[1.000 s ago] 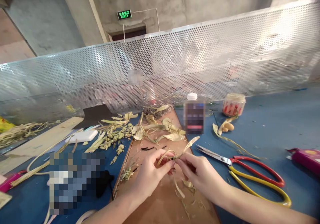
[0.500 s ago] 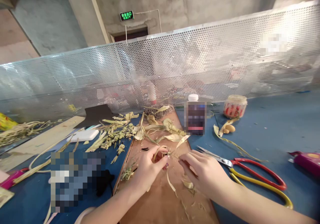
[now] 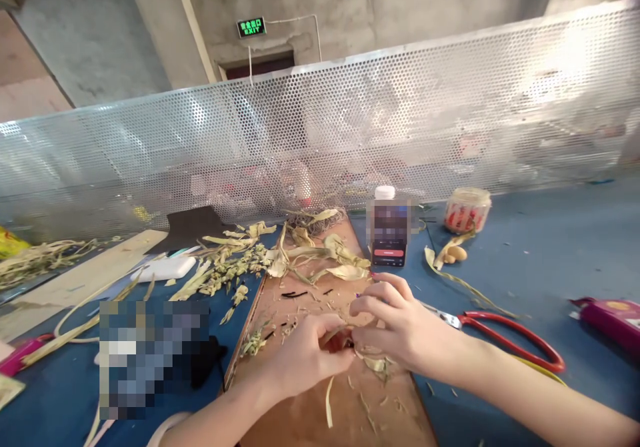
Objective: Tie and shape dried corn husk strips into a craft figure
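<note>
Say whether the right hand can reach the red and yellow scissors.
Probably yes: the scissors lie on the blue table beside the right hand, their red handle uncovered. The right forearm hides part of them, so the hand would likely need to draw back first.

1 jar (image 3: 469,211) before 1 perforated screen (image 3: 340,120), 1 exit sign (image 3: 251,27) beyond

Perforated screen (image 3: 350,120) at 12 o'clock: silvery metal, glossy; wall (image 3: 420,7) at 1 o'clock: rough, matt concrete; jar (image 3: 467,210) at 3 o'clock: clear, glossy, glass or plastic not distinguishable; tabletop (image 3: 545,254), also at 3: smooth, matt; scissors (image 3: 453,320) at 4 o'clock: shiny metal, plastic-looking handles; board (image 3: 300,424) at 6 o'clock: smooth, faint sheen; pale strip (image 3: 329,402), also at 6: dry, fibrous, matt; black sheet (image 3: 193,226) at 9 o'clock: matt
</note>
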Tool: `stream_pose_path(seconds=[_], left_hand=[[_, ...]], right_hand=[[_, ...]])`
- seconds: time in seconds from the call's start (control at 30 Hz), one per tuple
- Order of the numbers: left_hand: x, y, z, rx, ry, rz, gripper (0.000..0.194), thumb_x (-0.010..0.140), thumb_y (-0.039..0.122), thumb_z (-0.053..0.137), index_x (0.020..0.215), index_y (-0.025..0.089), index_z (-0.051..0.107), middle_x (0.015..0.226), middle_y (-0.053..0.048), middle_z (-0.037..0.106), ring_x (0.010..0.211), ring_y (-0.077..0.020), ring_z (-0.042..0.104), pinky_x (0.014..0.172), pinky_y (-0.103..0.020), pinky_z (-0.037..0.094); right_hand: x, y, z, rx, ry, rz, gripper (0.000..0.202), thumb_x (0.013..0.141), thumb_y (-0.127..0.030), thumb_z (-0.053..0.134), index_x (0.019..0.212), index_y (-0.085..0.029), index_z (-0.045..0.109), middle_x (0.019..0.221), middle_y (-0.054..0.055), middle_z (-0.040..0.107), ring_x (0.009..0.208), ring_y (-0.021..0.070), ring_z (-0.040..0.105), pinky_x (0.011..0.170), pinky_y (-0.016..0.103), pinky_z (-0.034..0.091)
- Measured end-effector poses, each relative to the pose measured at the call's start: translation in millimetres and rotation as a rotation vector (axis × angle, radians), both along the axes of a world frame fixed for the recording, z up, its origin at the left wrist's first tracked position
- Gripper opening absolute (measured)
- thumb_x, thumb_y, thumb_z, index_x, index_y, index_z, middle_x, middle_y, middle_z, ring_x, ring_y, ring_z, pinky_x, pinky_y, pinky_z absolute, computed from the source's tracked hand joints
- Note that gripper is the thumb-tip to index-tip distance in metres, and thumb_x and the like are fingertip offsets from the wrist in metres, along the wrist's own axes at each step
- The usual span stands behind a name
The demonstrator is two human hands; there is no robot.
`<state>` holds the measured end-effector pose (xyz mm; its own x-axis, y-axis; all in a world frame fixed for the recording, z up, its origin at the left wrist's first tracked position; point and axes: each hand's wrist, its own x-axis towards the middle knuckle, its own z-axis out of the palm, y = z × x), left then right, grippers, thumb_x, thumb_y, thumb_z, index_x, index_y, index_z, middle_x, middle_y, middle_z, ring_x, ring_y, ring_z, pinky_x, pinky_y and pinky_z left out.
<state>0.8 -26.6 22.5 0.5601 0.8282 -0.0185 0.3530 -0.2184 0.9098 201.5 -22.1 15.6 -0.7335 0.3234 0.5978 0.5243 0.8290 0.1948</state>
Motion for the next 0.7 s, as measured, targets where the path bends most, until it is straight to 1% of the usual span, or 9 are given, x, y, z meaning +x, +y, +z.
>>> stream_pose_path(seconds=[0.1, 0.17, 0.27, 0.37, 0.47, 0.57, 0.63, 0.7], left_hand=[[-0.8, 1.0, -0.9, -0.068, 0.005, -0.042, 0.013, 0.069, 0.019, 0.054, 0.060, 0.018, 0.045, 0.060, 0.005, 0.031, 0.058, -0.0107, 0.028, 0.053, -0.024, 0.021], [-1.2, 1.6, -1.2, -0.104, -0.001, -0.066, 0.012, 0.069, 0.018, 0.055, 0.060, 0.018, 0.047, 0.059, 0.005, 0.031, 0.057, -0.0106, 0.027, 0.053, -0.024, 0.021], [-0.9, 1.7, 0.8, -0.115, -0.056, -0.085, 0.006, 0.069, 0.016, 0.055, 0.063, 0.017, 0.053, 0.061, 0.005, 0.037, 0.059, -0.0107, 0.029, 0.054, -0.024, 0.023], [-1.3, 2.7, 1.7, -0.130, -0.100, -0.071, 0.005, 0.069, 0.013, 0.056, 0.067, 0.016, 0.059, 0.063, 0.004, 0.043, 0.060, -0.0105, 0.032, 0.055, -0.023, 0.024], [-3.3, 4.7, -1.2, -0.176, -0.105, -0.050, 0.007, 0.069, 0.012, 0.058, 0.071, 0.016, 0.064, 0.064, 0.003, 0.050, 0.060, -0.0103, 0.036, 0.056, -0.023, 0.026], [-5.3, 6.0, -4.7, -0.175, -0.074, -0.052, 0.010, 0.069, 0.013, 0.060, 0.074, 0.016, 0.067, 0.066, 0.002, 0.055, 0.060, -0.0105, 0.040, 0.057, -0.023, 0.029], [-5.8, 6.0, -6.3, -0.176, -0.066, -0.029, 0.009, 0.068, 0.014, 0.062, 0.075, 0.017, 0.069, 0.068, 0.002, 0.057, 0.062, -0.0109, 0.043, 0.058, -0.023, 0.031], [-5.9, 5.9, -7.3, -0.213, -0.087, 0.000, 0.010, 0.067, 0.015, 0.064, 0.076, 0.017, 0.069, 0.068, 0.002, 0.058, 0.062, -0.0108, 0.045, 0.059, -0.023, 0.033]], right_hand=[[-1.2, 0.0, -1.9, -0.001, -0.040, 0.010, 0.016, 0.091, -0.016, 0.048, 0.092, -0.023, 0.062, 0.100, 0.003, 0.062, 0.100, 0.0192, 0.047, 0.102, 0.048, 0.026], [-1.4, -0.3, -3.1, -0.036, -0.081, 0.011, 0.018, 0.092, -0.016, 0.044, 0.091, -0.022, 0.061, 0.100, 0.003, 0.062, 0.097, 0.0188, 0.048, 0.105, 0.047, 0.023], [0.4, -0.2, -2.3, -0.120, -0.124, 0.004, 0.014, 0.090, -0.017, 0.046, 0.090, -0.020, 0.060, 0.101, 0.003, 0.062, 0.096, 0.0194, 0.048, 0.107, 0.047, 0.020], [3.2, 0.5, 1.4, -0.180, -0.105, 0.025, 0.010, 0.087, -0.020, 0.051, 0.091, -0.022, 0.060, 0.105, 0.002, 0.061, 0.099, 0.0199, 0.048, 0.107, 0.048, 0.019], [5.3, 1.2, 6.0, -0.181, -0.116, 0.073, 0.013, 0.085, -0.019, 0.053, 0.093, -0.024, 0.061, 0.113, 0.001, 0.059, 0.109, 0.0207, 0.046, 0.108, 0.049, 0.016], [6.1, 1.7, 9.4, -0.164, -0.136, 0.097, 0.014, 0.082, -0.018, 0.056, 0.093, -0.024, 0.063, 0.122, 0.001, 0.055, 0.124, 0.0221, 0.036, 0.110, 0.048, 0.012], [6.0, 1.5, 10.1, -0.168, -0.136, 0.088, 0.014, 0.082, -0.018, 0.056, 0.093, -0.023, 0.064, 0.125, 0.001, 0.055, 0.129, 0.0219, 0.032, 0.111, 0.046, 0.011], [5.7, 1.1, 9.2, -0.177, -0.128, 0.085, 0.014, 0.083, -0.018, 0.054, 0.092, -0.021, 0.064, 0.123, 0.002, 0.056, 0.131, 0.0215, 0.030, 0.112, 0.044, 0.012]])
